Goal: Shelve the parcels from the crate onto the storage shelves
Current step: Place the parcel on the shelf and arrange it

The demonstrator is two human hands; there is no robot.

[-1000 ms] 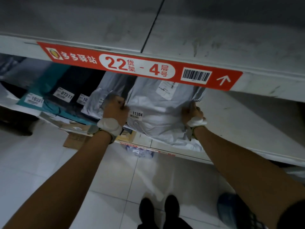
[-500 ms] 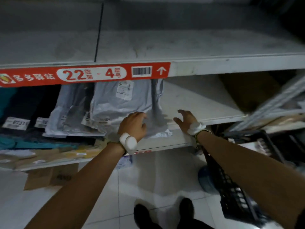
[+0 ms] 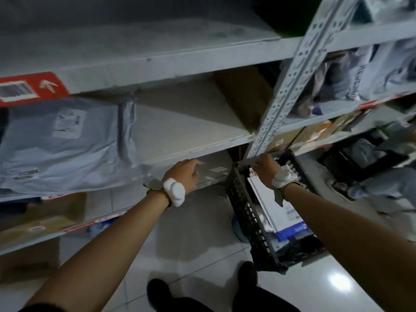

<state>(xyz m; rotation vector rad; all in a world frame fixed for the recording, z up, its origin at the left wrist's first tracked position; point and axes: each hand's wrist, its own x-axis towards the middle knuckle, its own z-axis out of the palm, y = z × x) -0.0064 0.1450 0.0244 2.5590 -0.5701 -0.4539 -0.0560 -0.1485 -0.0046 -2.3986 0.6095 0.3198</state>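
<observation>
A large grey plastic parcel [image 3: 65, 143] with a white label lies on the white shelf [image 3: 191, 129] at the left, under the red shelf tag [image 3: 29, 87]. My left hand [image 3: 183, 174] hovers just off the shelf's front edge with relaxed fingers and holds nothing. My right hand [image 3: 265, 168] reaches over the far end of the black plastic crate [image 3: 249, 221] on the floor; its fingertips are hidden. A white parcel with a blue band [image 3: 283, 219] stands inside the crate.
A perforated grey upright [image 3: 290, 86] divides the shelving. To its right are shelves with grey bags [image 3: 382, 70] and cardboard boxes. A brown box [image 3: 245, 95] sits deep on the shelf. Another black crate [image 3: 360, 158] and a grey bag [image 3: 387, 190] lie on the tiled floor.
Both hands let go of the grey parcel, which stays on the shelf. My view swung right, and my right hand moved down to the crate while my left drew back from the shelf.
</observation>
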